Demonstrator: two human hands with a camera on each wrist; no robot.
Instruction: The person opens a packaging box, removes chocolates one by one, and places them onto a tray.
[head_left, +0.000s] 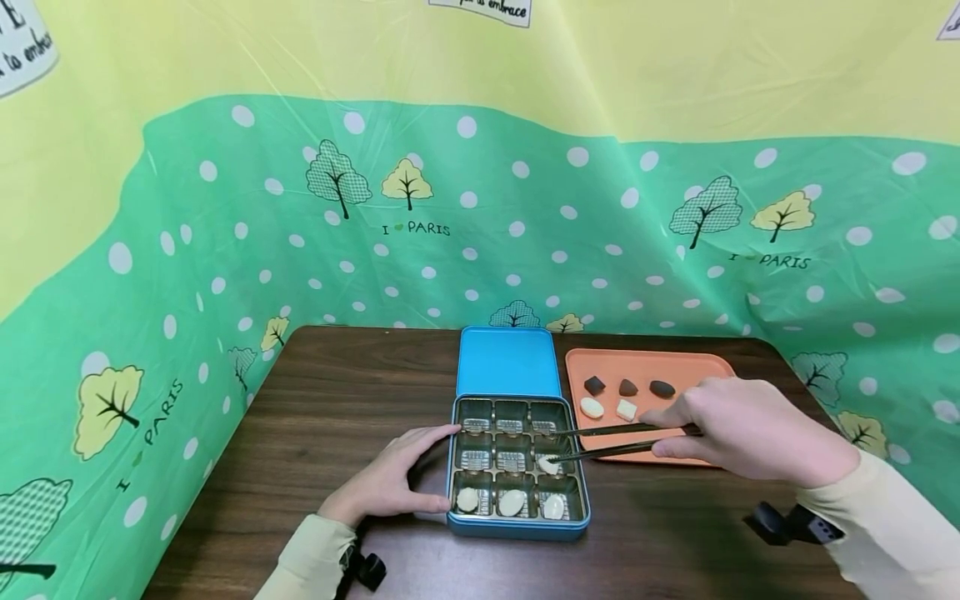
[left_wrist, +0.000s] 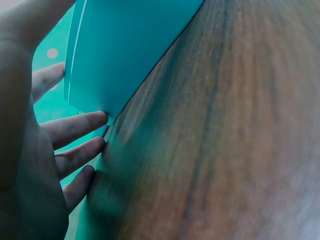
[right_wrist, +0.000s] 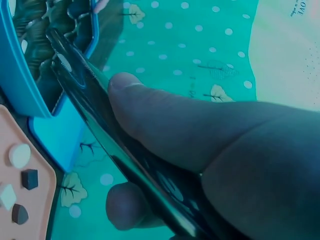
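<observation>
At the tin (head_left: 517, 527), nine o'clock, the left hand (head_left: 390, 477) lies relaxed; the right hand (head_left: 738, 429) grips tongs (head_left: 615, 450) at a white piece (head_left: 548, 467) (three o'clock inside). Left wrist: extended fingers (left_wrist: 77, 128) touch the tin. Right wrist: digits pinch the tongs.

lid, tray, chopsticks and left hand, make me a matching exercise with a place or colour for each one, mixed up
1. lid
2. tray
3. chopsticks
4. left hand

A. held in the right hand
B. touching the left side of the tin
C. blue, just behind the tin
D. orange, with dark and white pieces on it

Pairs: 1-C, 2-D, 3-A, 4-B
</observation>
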